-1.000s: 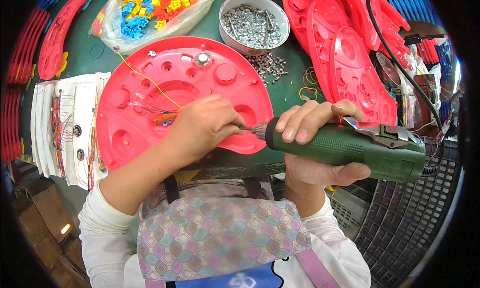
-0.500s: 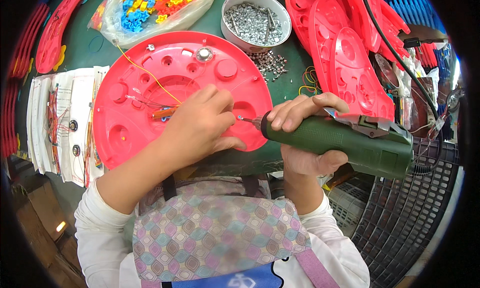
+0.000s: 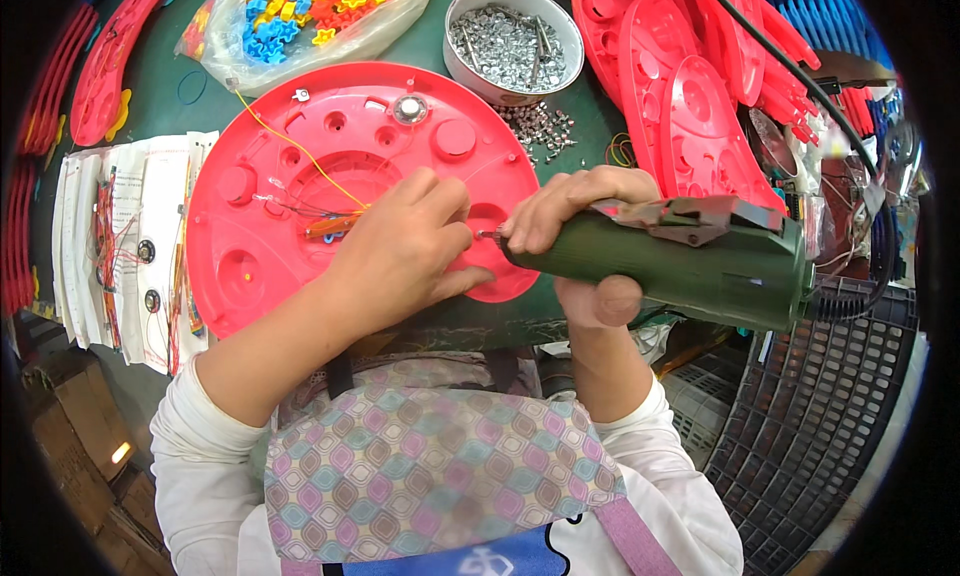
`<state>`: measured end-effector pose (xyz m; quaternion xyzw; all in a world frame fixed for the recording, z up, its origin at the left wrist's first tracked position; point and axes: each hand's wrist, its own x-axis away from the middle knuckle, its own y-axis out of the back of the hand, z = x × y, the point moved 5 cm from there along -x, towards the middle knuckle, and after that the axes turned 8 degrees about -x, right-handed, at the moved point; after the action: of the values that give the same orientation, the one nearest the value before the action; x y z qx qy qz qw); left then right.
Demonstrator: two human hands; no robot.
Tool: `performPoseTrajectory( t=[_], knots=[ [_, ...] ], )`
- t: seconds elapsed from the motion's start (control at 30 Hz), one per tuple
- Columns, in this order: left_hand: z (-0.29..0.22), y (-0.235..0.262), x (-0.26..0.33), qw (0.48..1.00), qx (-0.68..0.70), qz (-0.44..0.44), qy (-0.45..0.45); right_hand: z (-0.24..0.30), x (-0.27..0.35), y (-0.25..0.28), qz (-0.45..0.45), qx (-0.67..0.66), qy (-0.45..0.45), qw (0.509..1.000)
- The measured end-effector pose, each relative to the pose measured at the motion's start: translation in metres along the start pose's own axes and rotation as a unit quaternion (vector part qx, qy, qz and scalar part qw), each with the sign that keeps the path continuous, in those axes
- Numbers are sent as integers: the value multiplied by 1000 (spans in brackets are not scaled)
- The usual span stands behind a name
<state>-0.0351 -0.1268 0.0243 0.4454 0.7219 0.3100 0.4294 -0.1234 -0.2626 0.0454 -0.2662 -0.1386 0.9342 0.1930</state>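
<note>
A round red plastic panel (image 3: 225,166) lies on the table with its hollow side up, carrying a thin yellow wire (image 3: 285,136), a small silver round part (image 3: 410,109) and a small wired board (image 3: 330,225). Over the panel's right half rests my left hand (image 3: 405,241), its fingers curled and its thumb stretched toward the rim; what the fingertips hold, if anything, is hidden. My right hand (image 3: 580,211) grips a dark green electric screwdriver (image 3: 680,271), held nearly level. Its bit points left at a spot on the panel beside my left fingers, where the tip is hard to make out.
A white bowl (image 3: 455,71) of small metal parts stands at the back, with loose screws (image 3: 540,128) beside it. Red plastic shells (image 3: 690,126) pile up at right. A bag of coloured star pieces (image 3: 300,21) lies back left, wired parts on white sheets (image 3: 130,246) at left.
The electric screwdriver has shifted left and slightly away from me, its front end now closer to my left fingers. My left hand and the panel have hardly moved.
</note>
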Motion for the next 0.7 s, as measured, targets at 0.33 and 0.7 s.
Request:
performPoseTrajectory(
  t=[0.33,0.7],
  knots=[
    [-2,0,1,1000,7,15,10,6,-16,10,-5,-29,-29,999],
    [-8,0,-3,998,-52,26,-6,-3,-32,69,-117,108,88,983]
  ],
)
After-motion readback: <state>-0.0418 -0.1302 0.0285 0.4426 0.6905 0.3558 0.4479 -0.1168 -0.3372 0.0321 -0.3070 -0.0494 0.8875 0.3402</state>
